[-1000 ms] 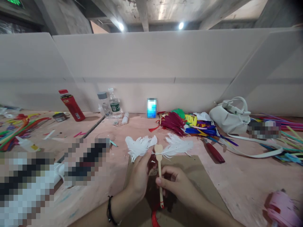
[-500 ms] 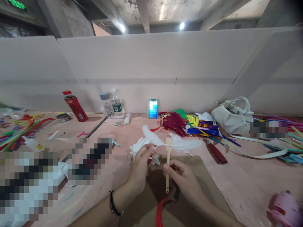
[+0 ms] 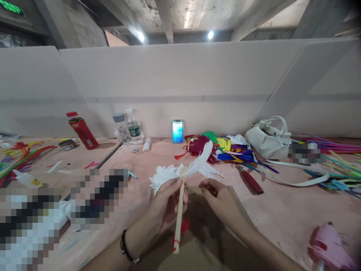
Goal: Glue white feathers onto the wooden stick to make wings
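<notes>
My left hand (image 3: 169, 199) is closed on a wooden handle (image 3: 179, 214), a slim pale stick with a wider head at its upper end. A white feather (image 3: 201, 158) slants up to the right from that head. Red thread wraps the handle's lower end, and a blurred red tassel (image 3: 185, 225) shows behind it. To the right, apart from the handle, my right hand (image 3: 217, 195) has loosely bent fingers with nothing visible in them. White feathers (image 3: 163, 177) lie just beyond my left hand. Under both hands is a brown board (image 3: 208, 237).
Coloured tassels (image 3: 225, 146) lie in a heap behind, near a white handbag (image 3: 267, 139). A red-handled tool (image 3: 251, 180) and a pink glue gun (image 3: 328, 244) are at right. Bottles (image 3: 134, 130) and a lit phone (image 3: 177, 131) stand by the white partition (image 3: 158, 79).
The handle has passed from my right hand to my left and moved left, nearer to me. My right hand has let go. The feather now points up and right.
</notes>
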`<state>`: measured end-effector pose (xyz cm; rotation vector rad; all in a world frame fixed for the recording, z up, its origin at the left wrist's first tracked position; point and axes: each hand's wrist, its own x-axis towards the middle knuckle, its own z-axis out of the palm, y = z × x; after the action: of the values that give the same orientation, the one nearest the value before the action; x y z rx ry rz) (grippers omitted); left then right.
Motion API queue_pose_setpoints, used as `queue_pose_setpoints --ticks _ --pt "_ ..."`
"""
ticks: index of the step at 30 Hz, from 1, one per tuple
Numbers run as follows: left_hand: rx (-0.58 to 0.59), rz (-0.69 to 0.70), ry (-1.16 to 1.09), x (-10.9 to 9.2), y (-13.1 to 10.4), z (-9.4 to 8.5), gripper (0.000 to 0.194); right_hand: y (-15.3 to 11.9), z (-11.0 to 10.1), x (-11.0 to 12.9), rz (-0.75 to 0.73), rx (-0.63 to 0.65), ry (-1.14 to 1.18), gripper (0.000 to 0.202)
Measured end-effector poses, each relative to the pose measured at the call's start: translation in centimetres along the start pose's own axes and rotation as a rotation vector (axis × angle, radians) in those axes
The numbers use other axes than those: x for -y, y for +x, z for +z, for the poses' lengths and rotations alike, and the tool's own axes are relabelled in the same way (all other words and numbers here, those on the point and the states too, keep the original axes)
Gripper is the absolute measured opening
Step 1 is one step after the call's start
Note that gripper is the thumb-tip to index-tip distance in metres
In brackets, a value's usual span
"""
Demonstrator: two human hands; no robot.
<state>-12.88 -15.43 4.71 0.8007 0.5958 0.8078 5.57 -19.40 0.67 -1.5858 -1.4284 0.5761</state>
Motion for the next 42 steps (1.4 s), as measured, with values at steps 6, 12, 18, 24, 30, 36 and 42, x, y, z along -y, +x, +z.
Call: queue_pose_setpoints --ticks 6,12,18,24,30,36,42 --pt "0.008 -0.117 0.237 2.3 0.3 -0.5 0.032 2.7 -2.6 -3.7 -0.067 0.053 -0.794 0.027" --pt "0.035 -0.117 0.518 3.2 0.3 -0.3 0.032 3.7 -3.2 -5.3 0.017 0.101 -0.91 0.02" --pt "0.008 -0.069 0.489 3.0 -0.1 0.1 0.031 4.2 -3.8 -4.7 -0.02 0.125 -0.862 0.02" --pt "-0.141 0.025 0.494 3.1 0.0 -0.1 0.028 4.5 -6.1 -2.3 -0.079 -0.044 -0.507 0.025" --pt "-0.278 0.08 0.514 3.1 0.2 -0.5 0.027 3.8 -6.8 -0.4 -0.069 -0.31 0.276 0.029" --pt "-0.27 0.065 0.515 3.3 0.2 -0.7 0.026 2.7 -5.8 1.1 -0.038 -0.209 0.578 0.031" --pt "-0.173 -0.048 0.611 3.8 0.5 -1.0 0.032 1.7 -4.4 1.6 -0.062 -0.106 0.445 0.027"
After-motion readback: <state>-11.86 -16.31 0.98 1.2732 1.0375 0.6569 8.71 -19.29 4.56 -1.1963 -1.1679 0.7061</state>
